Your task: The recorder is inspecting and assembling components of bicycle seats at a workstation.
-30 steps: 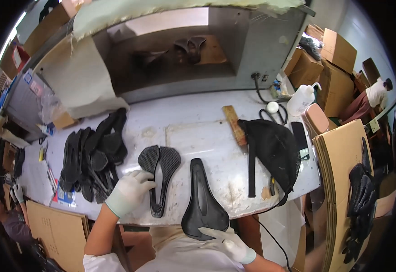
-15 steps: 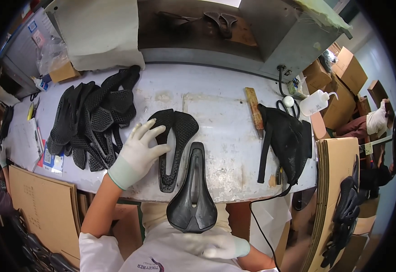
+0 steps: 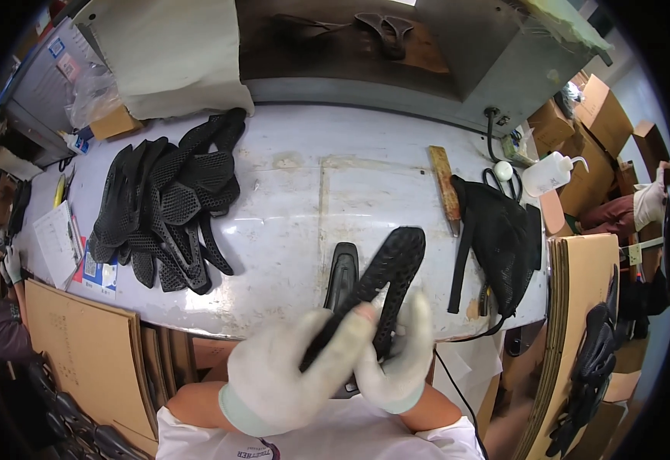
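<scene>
A black bicycle saddle pad (image 3: pixel 401 253) with an open honeycomb texture and a long central slot is raised in front of me, tilted to the upper right. My left hand (image 3: pixel 285 372), in a white glove with one bare fingertip showing, closes round its lower left part. From the other side, my gloved right hand (image 3: pixel 396 368) grips the same pad with curled fingers. Behind and beneath the hands lies a smooth black bicycle saddle (image 3: pixel 342 268). Only its narrow nose shows well; the wide end is mostly covered by the pad and gloves.
Several honeycomb pads (image 3: pixel 174 192) are heaped at left on the white table (image 3: pixel 281 207). To the right lie a worn wooden strip (image 3: pixel 443 184), a black mesh bag (image 3: pixel 496 245) and a white squeeze bottle (image 3: pixel 549 175). A metal booth (image 3: pixel 350 92) borders the back; cardboard (image 3: pixel 82 337) stands at front left.
The honeycomb pad has been lifted off the table and turned, and is now between both hands. My right hand has come up from my lap to it.
</scene>
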Available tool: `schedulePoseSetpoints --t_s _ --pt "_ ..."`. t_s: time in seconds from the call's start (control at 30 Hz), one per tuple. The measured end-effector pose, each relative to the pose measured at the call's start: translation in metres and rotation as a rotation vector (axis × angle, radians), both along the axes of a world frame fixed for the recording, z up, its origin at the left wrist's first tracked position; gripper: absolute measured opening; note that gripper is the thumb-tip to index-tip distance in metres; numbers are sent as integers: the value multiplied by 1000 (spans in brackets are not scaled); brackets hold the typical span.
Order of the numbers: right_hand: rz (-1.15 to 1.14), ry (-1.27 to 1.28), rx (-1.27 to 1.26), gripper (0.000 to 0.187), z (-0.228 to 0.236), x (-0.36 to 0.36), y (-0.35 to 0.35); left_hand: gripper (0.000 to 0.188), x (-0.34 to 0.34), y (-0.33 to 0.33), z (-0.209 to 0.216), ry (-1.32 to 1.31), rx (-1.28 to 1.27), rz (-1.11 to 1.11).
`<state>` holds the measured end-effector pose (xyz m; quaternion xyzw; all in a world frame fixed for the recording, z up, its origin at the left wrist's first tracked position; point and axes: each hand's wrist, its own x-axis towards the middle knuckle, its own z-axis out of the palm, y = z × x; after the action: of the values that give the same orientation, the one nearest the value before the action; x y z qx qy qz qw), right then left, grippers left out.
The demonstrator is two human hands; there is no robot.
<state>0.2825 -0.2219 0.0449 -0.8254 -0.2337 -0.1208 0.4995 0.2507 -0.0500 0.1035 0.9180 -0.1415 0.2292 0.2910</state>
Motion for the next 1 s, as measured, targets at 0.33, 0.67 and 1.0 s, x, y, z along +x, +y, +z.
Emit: schedulePoseSetpoints --t_s 0.33,0.67,1.0 --pt "173 151 -576 56 -13 35 -26 63 27 18 -67 638 -92 -11" --pt "177 201 -578 52 -36 48 -23 64 41 24 -85 724 -147 -39" --pt "307 305 -549 58 -24 41 -34 61 28 28 -95 624 -156 -125"
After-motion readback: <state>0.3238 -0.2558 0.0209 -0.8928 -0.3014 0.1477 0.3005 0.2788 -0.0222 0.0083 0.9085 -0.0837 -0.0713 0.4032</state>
